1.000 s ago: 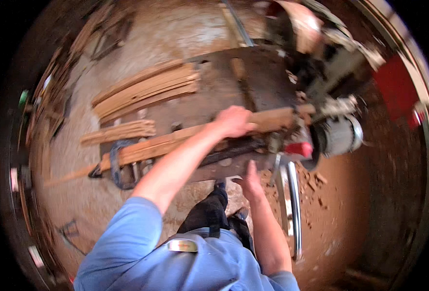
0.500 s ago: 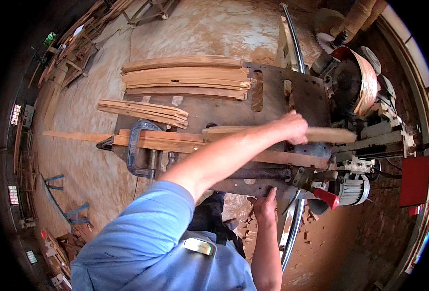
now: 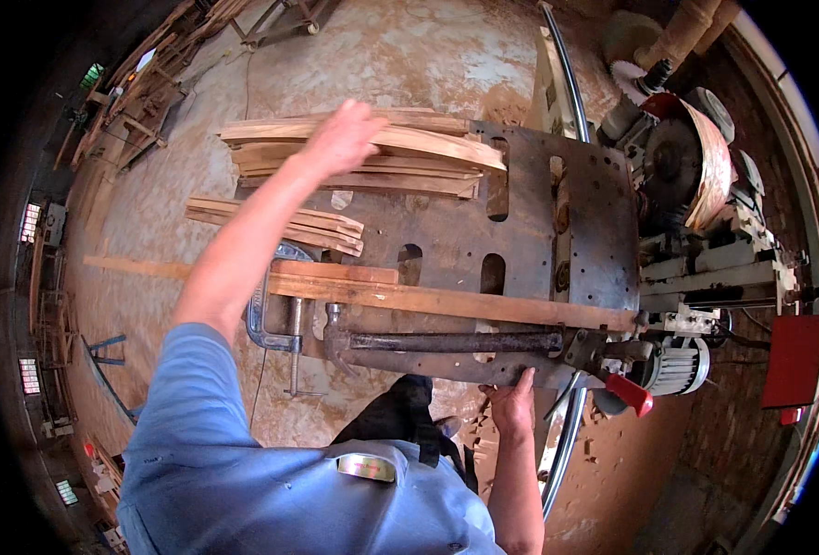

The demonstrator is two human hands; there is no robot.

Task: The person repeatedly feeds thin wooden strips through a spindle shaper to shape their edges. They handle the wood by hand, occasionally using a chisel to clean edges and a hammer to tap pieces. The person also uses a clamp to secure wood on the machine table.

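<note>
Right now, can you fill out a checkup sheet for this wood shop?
Surface: rusty metal machine table with slots and holes.
Job's things: stack of wood strips; long wooden plank clamped along the front.
Clutter: smaller strip pile; metal clamp; sawdust.
Hands: left hand on the stack; right hand on the table's front edge.
Cables: thin cord on the floor.
Surroundings: circular saw blade, motor, dirt floor.

Short-sleeved blue shirt (image 3: 271, 481), dark trousers (image 3: 396, 425), bare forearms.
</note>
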